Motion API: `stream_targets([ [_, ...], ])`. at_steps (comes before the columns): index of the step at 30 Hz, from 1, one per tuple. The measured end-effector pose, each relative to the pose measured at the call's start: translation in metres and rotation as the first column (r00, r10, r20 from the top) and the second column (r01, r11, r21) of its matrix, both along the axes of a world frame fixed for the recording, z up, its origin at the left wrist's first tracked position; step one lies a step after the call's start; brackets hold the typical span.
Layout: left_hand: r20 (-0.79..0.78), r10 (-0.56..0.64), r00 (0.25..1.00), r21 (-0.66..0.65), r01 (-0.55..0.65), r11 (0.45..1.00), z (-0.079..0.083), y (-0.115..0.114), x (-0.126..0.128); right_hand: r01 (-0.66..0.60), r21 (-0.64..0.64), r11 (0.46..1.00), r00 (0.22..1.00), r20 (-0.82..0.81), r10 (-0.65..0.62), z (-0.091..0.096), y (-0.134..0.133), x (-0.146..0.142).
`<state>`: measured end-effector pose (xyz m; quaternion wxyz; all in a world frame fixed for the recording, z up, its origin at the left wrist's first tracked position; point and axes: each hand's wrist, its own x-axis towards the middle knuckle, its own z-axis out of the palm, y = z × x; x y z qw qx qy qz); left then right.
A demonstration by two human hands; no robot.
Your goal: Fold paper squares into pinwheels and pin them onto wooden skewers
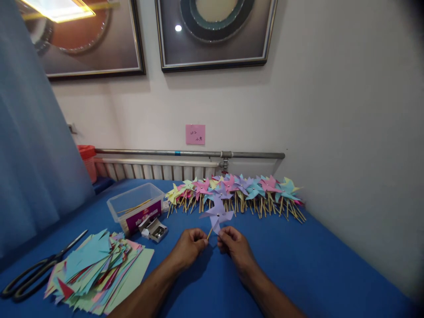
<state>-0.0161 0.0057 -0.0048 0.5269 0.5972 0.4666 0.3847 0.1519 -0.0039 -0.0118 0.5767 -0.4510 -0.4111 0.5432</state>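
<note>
A purple paper pinwheel (217, 213) on a thin wooden stick stands above the blue table (298, 269). My left hand (189, 246) is closed, pinching the stick's lower part. My right hand (233, 244) is closed too, its fingertips at the stick just under the pinwheel's lower blade. Both hands hover at the table's middle, a little in front of a long row of finished pinwheels (238, 192) in pink, yellow, blue and purple that lies against the wall.
A stack of coloured cut paper (99, 269) lies at the front left, with black scissors (36, 267) beside it. A clear plastic box (136, 207) holds sticks. A small open box of pins (154, 229) sits next to it. A radiator and pipe (185, 154) run along the wall.
</note>
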Motion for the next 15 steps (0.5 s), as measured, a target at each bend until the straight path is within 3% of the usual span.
stream_targets([
  [5,0.053,0.007,0.999,-0.021,-0.006,1.000,0.001,0.000,0.002,-0.023,0.031,0.999,1.000,0.013,0.023,0.000,0.000,-0.001],
  [12,0.004,0.008,1.000,0.004,-0.008,1.000,-0.007,0.005,-0.004,0.239,0.058,0.969,0.970,-0.050,-0.236,0.013,0.008,0.021],
  [15,-0.014,-0.017,1.000,-0.012,0.017,1.000,-0.006,0.003,-0.003,0.268,0.053,0.962,0.963,-0.043,-0.266,0.015,0.012,0.028],
])
